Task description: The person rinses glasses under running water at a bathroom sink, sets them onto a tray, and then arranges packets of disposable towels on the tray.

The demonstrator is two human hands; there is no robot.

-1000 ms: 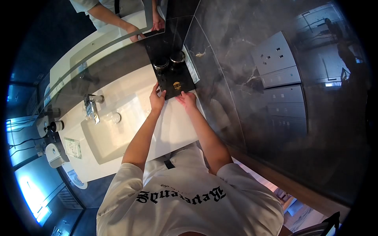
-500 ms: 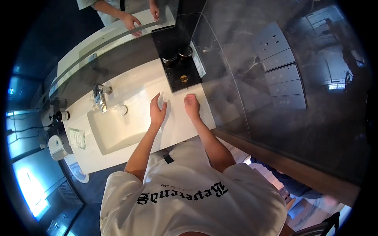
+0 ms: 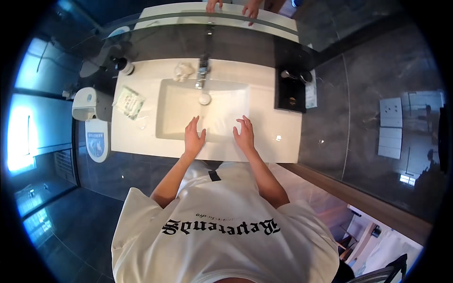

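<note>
Over the front part of the white sink (image 3: 179,111) are both of my hands, palms angled toward each other. My left hand (image 3: 194,137) is open and holds nothing, with its thumb apart from the fingers. To the right, my right hand (image 3: 244,136) is also open, fingers parted and slightly bent. Beyond them a chrome faucet (image 3: 203,73) stands at the back of the sink, above a round drain plug (image 3: 204,99). A crumpled whitish thing (image 3: 183,71), its kind unclear, lies left of the faucet.
On the counter (image 3: 283,141), a black tray (image 3: 290,96) with cups sits at back right. A printed packet (image 3: 130,102) lies at left, near a dark bottle (image 3: 125,67). A toilet (image 3: 96,137) stands further left. A mirror runs behind the counter, and a tiled wall rises at right.
My view has swung so the sink is now centred. Both hands have shifted left from the counter by the black tray to the sink's front. My right hand's curled fingers have opened.
</note>
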